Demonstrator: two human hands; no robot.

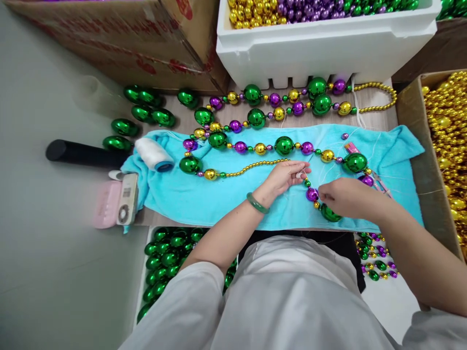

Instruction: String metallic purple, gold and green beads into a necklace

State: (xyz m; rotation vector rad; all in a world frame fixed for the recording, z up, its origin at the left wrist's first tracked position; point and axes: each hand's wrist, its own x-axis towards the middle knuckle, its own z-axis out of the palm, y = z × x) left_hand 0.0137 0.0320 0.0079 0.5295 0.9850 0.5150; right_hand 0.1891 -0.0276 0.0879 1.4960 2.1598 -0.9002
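My left hand (288, 176) is closed at the end of a bead necklace (283, 146), where its small gold beads (257, 168) meet a thin white thread. A jade-green bangle (257, 202) circles the left wrist. Just to the right, my right hand (341, 197) pinches the thread above a purple bead (312, 194) and a large green bead (330, 212). The necklace loops over a turquoise towel (233, 204), with gold, purple and green beads in turn. Fingertips of the right hand are partly hidden.
A finished-looking strand (256, 118) lies behind the towel. At the back stands a white foam box (324, 53) of beads; a carton (412, 112) of gold beads is at right. A thread spool (153, 154), pink-handled snips (381, 186) and loose green beads (124, 127) lie around.
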